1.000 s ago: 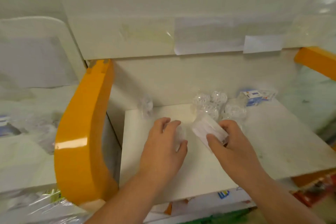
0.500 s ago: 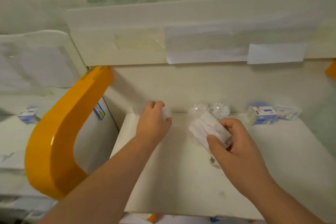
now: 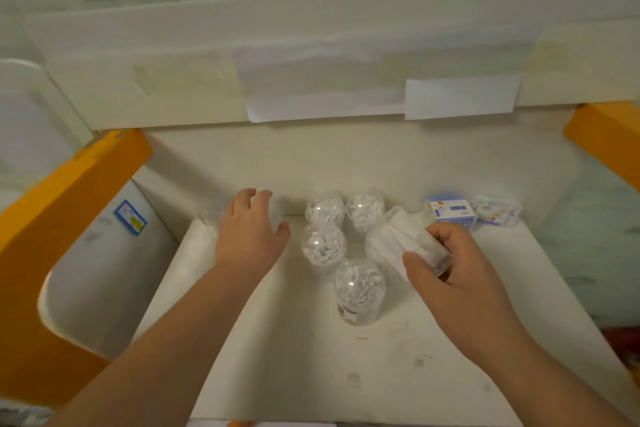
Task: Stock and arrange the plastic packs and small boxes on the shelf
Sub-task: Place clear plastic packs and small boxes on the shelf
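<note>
Both hands are over a white shelf (image 3: 304, 367). My left hand (image 3: 249, 236) is at the back left corner, its fingers curled over a clear plastic pack (image 3: 210, 216) that it mostly hides. My right hand (image 3: 450, 270) grips a clear pack of white swabs (image 3: 391, 239), tilted, right of the middle. Between the hands stand several round clear packs of swabs: two at the back (image 3: 325, 211) (image 3: 365, 208), one in front of them (image 3: 323, 246) and one nearest me (image 3: 358, 288). At the back right sit a blue and white box (image 3: 450, 213) and a small clear box (image 3: 497, 211).
Orange side brackets rise at the left (image 3: 52, 218) and right (image 3: 606, 139). The upper shelf's front edge (image 3: 311, 87) with paper labels (image 3: 460, 97) overhangs the back wall. A neighbouring white shelf panel with a blue sticker (image 3: 130, 217) lies to the left.
My left hand has carried its clear pack from the shelf's middle to the back left corner. The right hand has kept hold of its swab pack, and the view has tilted down.
</note>
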A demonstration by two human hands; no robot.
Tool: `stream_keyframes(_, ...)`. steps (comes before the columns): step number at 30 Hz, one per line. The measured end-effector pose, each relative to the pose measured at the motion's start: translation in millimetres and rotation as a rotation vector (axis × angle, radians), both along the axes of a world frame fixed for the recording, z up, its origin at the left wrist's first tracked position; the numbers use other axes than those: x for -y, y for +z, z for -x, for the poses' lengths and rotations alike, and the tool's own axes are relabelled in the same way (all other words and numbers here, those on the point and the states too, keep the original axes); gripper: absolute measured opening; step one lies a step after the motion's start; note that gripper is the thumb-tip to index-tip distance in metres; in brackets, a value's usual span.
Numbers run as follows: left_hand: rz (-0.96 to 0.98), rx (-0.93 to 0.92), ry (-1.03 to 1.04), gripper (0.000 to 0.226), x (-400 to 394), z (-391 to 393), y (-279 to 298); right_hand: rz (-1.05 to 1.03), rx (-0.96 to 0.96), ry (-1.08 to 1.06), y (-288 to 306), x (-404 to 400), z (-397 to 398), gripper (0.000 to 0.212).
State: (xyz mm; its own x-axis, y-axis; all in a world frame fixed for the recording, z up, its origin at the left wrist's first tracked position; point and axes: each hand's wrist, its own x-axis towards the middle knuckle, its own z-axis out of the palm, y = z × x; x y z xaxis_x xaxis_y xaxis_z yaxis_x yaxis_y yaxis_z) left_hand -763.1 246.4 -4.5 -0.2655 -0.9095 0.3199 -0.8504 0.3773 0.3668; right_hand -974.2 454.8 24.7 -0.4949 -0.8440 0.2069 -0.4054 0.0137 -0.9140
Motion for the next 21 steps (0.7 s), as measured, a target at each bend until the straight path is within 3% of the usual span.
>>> stream_keyframes(10, 0.257, -0.022, -0.262, 0.046, -94.8, 77.9, 56.6, -0.073, -0.061, -0.308, -38.5, -22.2, 97.9, 0.021)
stream_keyframes(14, 0.217, -0.003, -0.291, 0.047, -110.0, 99.8, 59.2, -0.172, -0.186, -0.397, -55.0, -23.7, 127.7, 0.024)
stream_keyframes(21, 0.134, 0.034, -0.306, 0.045, -131.4, 125.1, 43.0, -0.316, -0.300, -0.284, -73.5, -9.0, 141.8, 0.016)
